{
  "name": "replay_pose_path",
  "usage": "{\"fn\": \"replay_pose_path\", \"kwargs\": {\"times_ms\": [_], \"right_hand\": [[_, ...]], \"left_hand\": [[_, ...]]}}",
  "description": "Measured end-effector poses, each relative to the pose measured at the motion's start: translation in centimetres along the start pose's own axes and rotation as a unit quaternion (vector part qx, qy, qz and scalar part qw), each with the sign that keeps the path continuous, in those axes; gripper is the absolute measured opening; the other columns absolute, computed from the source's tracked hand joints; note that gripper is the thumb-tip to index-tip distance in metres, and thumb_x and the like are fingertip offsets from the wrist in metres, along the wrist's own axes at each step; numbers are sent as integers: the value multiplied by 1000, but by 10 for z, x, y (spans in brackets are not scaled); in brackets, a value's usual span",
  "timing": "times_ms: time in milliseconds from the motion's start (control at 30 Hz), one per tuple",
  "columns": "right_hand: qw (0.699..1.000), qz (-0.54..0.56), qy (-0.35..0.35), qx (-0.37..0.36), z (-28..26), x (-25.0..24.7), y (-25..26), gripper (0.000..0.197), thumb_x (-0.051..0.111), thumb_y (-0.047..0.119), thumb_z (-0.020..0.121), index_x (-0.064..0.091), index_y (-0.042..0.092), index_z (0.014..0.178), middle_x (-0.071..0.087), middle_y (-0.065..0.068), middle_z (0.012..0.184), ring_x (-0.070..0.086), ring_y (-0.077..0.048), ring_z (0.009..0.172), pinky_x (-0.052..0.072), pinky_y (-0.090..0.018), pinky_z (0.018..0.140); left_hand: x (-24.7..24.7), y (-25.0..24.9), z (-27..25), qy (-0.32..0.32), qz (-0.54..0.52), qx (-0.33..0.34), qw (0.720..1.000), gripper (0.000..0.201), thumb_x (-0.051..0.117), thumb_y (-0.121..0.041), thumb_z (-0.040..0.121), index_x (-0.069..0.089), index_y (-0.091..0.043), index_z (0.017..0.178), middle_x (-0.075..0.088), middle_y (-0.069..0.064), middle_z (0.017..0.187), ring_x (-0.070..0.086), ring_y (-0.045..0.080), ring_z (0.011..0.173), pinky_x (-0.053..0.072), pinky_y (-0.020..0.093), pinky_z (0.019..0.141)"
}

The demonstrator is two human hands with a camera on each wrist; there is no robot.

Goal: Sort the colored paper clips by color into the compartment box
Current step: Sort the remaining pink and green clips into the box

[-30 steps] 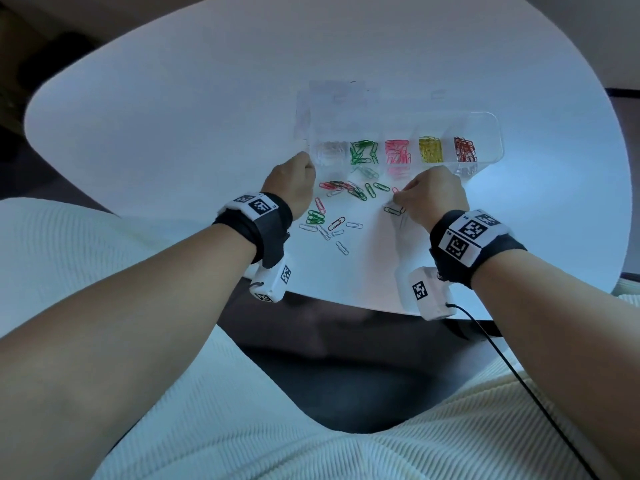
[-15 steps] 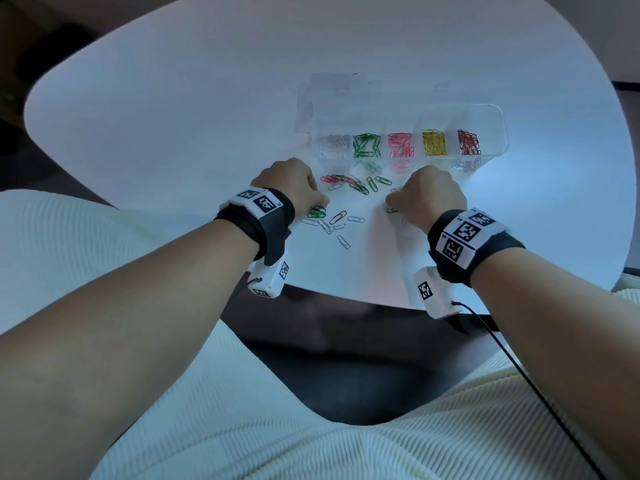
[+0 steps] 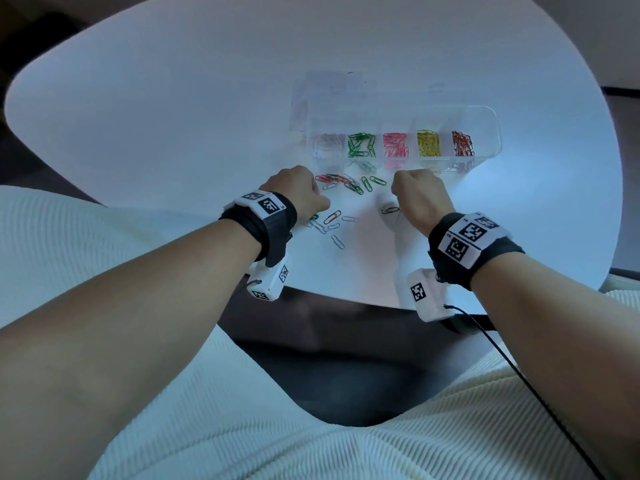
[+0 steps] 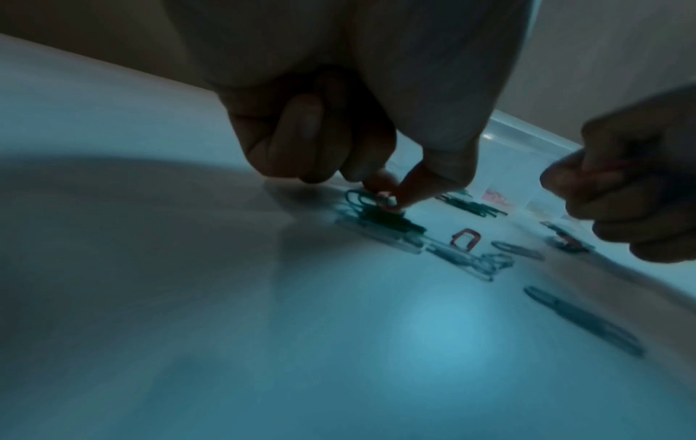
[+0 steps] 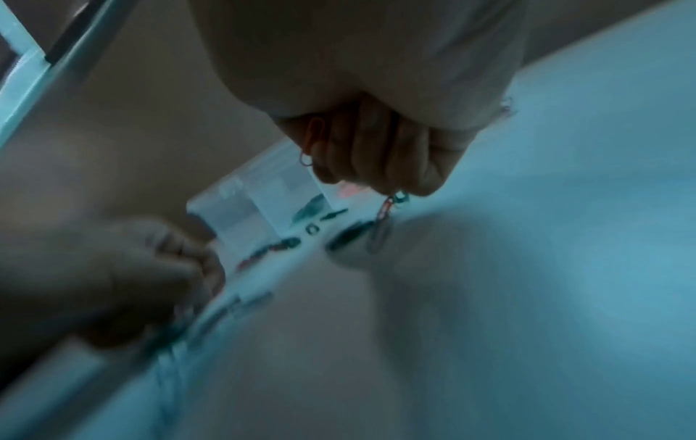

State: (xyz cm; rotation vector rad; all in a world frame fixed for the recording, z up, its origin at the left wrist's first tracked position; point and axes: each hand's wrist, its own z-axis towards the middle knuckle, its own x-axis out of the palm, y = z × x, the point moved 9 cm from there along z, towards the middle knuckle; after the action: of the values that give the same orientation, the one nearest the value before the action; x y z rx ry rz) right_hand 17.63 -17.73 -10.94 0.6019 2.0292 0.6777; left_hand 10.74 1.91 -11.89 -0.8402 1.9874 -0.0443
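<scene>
The loose paper clips point(image 3: 349, 188) lay scattered on the white counter point(image 3: 173, 116), most of them between my two hands and just short of the compartment box point(image 3: 491, 133), whose cells already held clear, green, pink, yellow and red lots. I judged them light, thin and springy wire, slick on that smooth top and prone to hook into one another, so best pinched at one rounded end and lifted clear.

Under my left hand point(image 3: 294, 192), the fingers point(image 4: 380, 181) were closed, thumb against forefinger, on a dark green clip point(image 4: 376, 217) at the near-left cluster.

My right hand point(image 3: 419, 199) was curled shut around gathered clips; a pink loop point(image 5: 307, 159) peeked out past the fingers and a small linked chain point(image 5: 388, 208) dangled below them, touching the counter.
</scene>
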Motion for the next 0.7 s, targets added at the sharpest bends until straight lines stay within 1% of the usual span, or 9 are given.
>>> {"fn": "replay_pose_path", "kwargs": {"times_ms": [67, 133, 233, 267, 333, 400, 500, 600, 700], "right_hand": [[989, 134, 59, 34, -3, 7, 0, 21, 40, 18, 78, 35, 17, 57, 30, 1, 53, 21, -17, 51, 19, -25, 50], [960, 241, 129, 57, -7, 17, 4, 20, 35, 18, 74, 22, 21, 59, 18, 4, 53, 9, -14, 50, 12, -20, 45], [913, 337, 215, 75, -12, 24, 17, 23, 31, 17, 85, 18, 21, 68, 15, 4, 56, 6, -14, 49, 7, -22, 44], [897, 366, 237, 79, -13, 25, 21, 28, 33, 19, 91, 21, 22, 66, 16, 5, 55, 7, -13, 48, 7, -23, 44], [868, 416, 259, 86, -15, 22, 30, 36, 38, 28, 99, 30, 22, 64, 19, 6, 55, 9, -12, 47, 8, -24, 43], [849, 455, 256, 86, -15, 16, 38, 40, 42, 35, 100, 31, 22, 64, 19, 7, 55, 10, -11, 46, 9, -24, 43], [830, 507, 213, 93, -12, 2, 42, 40, 48, 31, 97, 29, 22, 63, 24, 6, 54, 16, -10, 44, 12, -22, 40], [818, 548, 152, 93, -7, -12, 40, 29, 49, 14, 95, 40, 17, 67, 46, 0, 60, 29, -10, 45, 24, -18, 38], [795, 593, 99, 84, 1, -23, 36, 24, 42, -3, 92, 42, 11, 72, 55, -8, 68, 44, -15, 52, 39, -21, 46]], "left_hand": [[2, 0, 0, 1, 2, -1, 1000, 12, 60, -31, 75, 60, -20, 75, 65, -1, 79, 59, 25, 72, 45, 28, 66], [-3, -1, 0, -10, -13, 0, 1000, 15, 55, -32, 78, 52, -19, 71, 58, 1, 72, 51, 24, 65, 43, 28, 63], [-19, -9, -5, -45, -85, 40, 995, 29, 44, -28, 86, 36, -15, 61, 38, 4, 61, 36, 24, 61, 30, 30, 56], [-24, -16, -9, -48, -117, 66, 990, 29, 39, -25, 84, 31, -14, 58, 32, 4, 60, 32, 23, 61, 25, 31, 55], [-29, -30, -19, -29, -187, 99, 977, 18, 33, -24, 75, 31, -12, 61, 28, 5, 59, 27, 21, 61, 21, 32, 56], [-28, -39, -29, 12, -293, 99, 951, 16, 31, -25, 73, 38, -11, 66, 26, 1, 52, 22, 18, 52, 17, 35, 55], [-30, -53, -34, 38, -426, 74, 901, 26, 33, -20, 88, 30, -17, 62, 19, -5, 46, 10, 15, 46, 11, 31, 51], [-34, -61, -35, 23, -498, 66, 864, 37, 34, -21, 99, 24, -20, 64, 18, -4, 51, 9, 14, 49, 11, 25, 48], [-27, -67, -37, 38, -585, 29, 809, 37, 35, -28, 103, 25, -18, 68, 20, -1, 55, 13, 12, 44, 11, 23, 46]]}}
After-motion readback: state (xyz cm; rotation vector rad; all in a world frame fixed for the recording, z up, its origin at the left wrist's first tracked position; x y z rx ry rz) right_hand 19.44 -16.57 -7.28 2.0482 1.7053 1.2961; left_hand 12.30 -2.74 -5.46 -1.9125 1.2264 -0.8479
